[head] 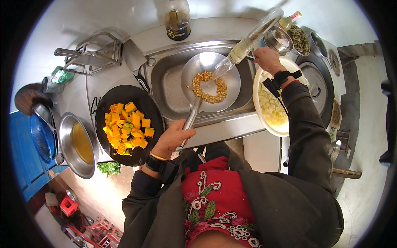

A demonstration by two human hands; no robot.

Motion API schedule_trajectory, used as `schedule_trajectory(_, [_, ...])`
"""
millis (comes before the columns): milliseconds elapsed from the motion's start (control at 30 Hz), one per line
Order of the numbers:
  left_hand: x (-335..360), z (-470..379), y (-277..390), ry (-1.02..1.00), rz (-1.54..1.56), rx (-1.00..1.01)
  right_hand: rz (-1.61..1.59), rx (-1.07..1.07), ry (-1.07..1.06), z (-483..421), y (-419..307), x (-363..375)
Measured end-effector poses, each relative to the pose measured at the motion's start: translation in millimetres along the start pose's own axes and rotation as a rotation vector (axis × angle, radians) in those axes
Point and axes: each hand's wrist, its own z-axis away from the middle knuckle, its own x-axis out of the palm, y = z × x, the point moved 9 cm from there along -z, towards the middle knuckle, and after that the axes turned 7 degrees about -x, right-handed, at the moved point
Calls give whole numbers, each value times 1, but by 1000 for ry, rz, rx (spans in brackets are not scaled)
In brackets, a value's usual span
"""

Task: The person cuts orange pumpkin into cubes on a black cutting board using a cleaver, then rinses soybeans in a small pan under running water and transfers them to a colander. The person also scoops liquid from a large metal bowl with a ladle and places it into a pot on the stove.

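Observation:
In the sink (169,93) sits a round metal pan (229,90) with pale seeds (220,90) and orange bits ringed inside it. My left hand (173,139) is closed around its long metal handle (194,113). A clear tube-like spout (248,45) slants over the pan, and water (221,68) runs from its end onto the seeds. Beside that spout, my right hand (268,59) has its fingers closed on a small dark lever (250,57), mostly hidden. Under my right wrist is a cream basin (260,114) of diced pale vegetable (269,102).
Left of the sink, a round black board (155,108) carries orange pumpkin chunks (133,124). A cleaver (132,57) lies behind it. Further left stands a steel bowl (66,136) of yellowish liquid. Metal bowls (278,40) and a lidded pot (313,80) crowd the right side.

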Motion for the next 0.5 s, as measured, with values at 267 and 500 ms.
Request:
schedule_trajectory(267, [0, 11, -13, 5, 41, -11, 51, 30, 93, 15, -11, -25])
schedule_trajectory(500, [-3, 20, -22, -20, -1, 1, -349, -340, -41, 65, -128, -20])
